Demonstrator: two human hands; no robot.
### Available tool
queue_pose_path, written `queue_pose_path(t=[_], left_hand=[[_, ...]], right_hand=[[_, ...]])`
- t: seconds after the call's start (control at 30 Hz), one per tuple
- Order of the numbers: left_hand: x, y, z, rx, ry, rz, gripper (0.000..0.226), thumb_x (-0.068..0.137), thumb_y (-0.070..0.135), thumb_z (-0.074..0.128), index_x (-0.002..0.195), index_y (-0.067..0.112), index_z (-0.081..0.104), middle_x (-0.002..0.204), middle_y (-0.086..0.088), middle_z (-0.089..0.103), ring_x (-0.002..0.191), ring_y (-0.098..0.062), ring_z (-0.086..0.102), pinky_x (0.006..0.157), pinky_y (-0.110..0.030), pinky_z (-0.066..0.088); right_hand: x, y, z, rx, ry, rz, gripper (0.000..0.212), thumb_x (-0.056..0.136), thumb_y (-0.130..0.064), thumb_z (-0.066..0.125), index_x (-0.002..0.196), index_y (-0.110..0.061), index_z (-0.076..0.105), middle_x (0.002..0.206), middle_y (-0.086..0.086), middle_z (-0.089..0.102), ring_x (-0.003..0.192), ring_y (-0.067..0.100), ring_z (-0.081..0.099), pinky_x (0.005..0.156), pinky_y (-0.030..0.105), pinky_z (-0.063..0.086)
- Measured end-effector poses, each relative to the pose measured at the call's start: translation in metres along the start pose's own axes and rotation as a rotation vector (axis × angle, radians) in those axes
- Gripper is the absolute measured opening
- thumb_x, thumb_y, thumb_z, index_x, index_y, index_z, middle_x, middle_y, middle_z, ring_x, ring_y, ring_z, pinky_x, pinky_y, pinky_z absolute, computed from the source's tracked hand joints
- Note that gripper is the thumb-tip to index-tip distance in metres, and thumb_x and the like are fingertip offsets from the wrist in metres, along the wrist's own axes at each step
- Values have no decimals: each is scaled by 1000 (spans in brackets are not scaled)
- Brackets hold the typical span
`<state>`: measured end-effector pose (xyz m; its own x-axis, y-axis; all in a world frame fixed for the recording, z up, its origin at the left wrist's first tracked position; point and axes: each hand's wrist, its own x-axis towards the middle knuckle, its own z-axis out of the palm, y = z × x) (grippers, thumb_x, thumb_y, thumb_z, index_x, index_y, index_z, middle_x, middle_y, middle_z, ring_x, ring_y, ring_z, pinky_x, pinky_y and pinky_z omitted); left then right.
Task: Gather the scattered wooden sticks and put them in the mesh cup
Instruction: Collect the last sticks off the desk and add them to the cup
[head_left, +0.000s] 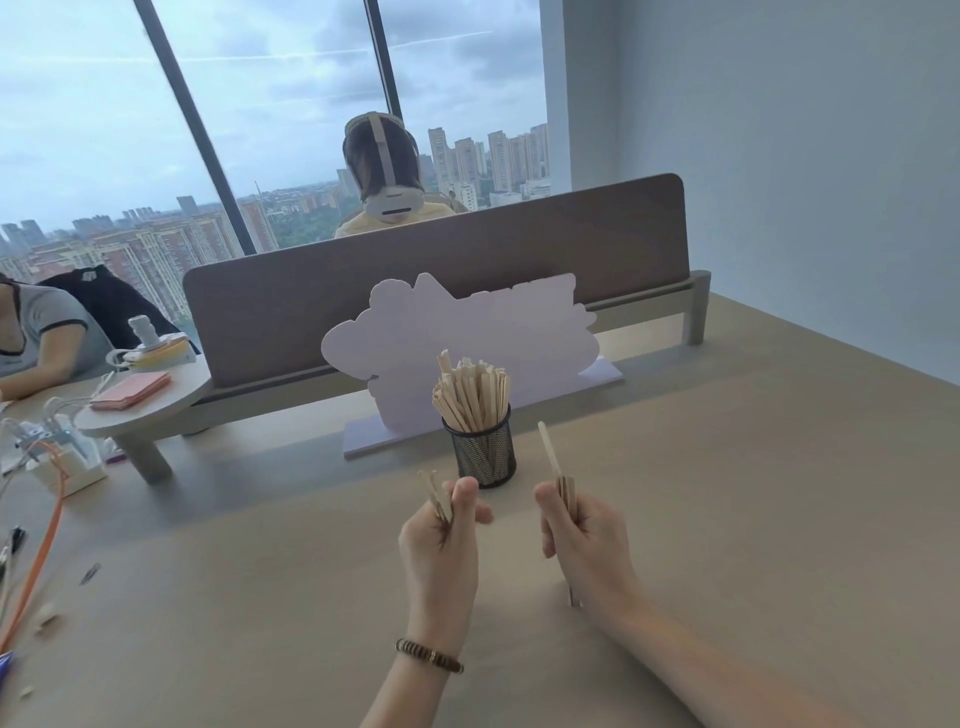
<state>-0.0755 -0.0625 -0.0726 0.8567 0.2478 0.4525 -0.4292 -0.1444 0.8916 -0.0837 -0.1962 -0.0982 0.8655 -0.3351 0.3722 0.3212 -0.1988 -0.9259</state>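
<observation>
A black mesh cup (485, 457) stands upright on the beige table, packed with several pale wooden sticks (470, 389) that fan out above its rim. Just in front of the cup and to its left, my left hand (441, 545) is closed around a small bundle of sticks (434, 493). To the right of the cup, my right hand (584, 535) grips another bundle (566, 491), with one longer stick (548, 447) poking up above the others. Both hands hover above the table, apart from the cup.
A lilac cut-out board (467, 332) on a flat base stands right behind the cup, with a brown desk divider (571, 234) behind it. A round side shelf (150, 400), a white box (67, 467) and an orange cable (47, 535) lie at the left. Two other people sit beyond.
</observation>
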Motion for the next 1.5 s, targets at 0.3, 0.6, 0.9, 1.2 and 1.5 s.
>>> queue_pose_path(t=[0.3,0.6,0.9,1.2,1.5], left_hand=[[-12,-13,-1,118,-31,-139,64,90,40,63,47,-1,39,43,-3,42,43,-16,39,50,-31,35],[-1,-30,-7,36,50,-223,39,94,23,62,59,9,70,61,-1,71,60,-11,66,70,-36,54],[-6,-12,-3,-47,12,-211,52,91,39,53,69,-6,63,53,-9,67,47,-19,63,57,-34,50],[-5,2,-10,-197,-11,-174,54,93,27,62,58,14,24,52,0,22,48,-15,17,42,-23,19],[-4,-6,-7,-58,-137,-150,23,94,27,37,91,7,47,68,-7,39,58,-14,38,56,-23,39]], right_hand=[[-7,-2,-3,-158,-33,-103,81,72,-78,60,54,-1,42,50,18,47,50,32,43,51,45,39],[-4,-2,-5,-113,10,-112,49,93,-35,65,62,-3,48,57,13,55,53,27,53,53,33,42],[-3,-7,-5,-69,-33,-102,45,93,-41,60,65,-8,48,54,12,58,51,19,56,52,25,42],[-4,-10,-1,182,-195,32,44,94,-55,47,67,-19,42,46,-8,36,39,8,28,39,20,23],[12,2,-6,320,-320,180,17,94,-26,41,91,-15,53,58,-5,40,57,16,34,55,29,28]])
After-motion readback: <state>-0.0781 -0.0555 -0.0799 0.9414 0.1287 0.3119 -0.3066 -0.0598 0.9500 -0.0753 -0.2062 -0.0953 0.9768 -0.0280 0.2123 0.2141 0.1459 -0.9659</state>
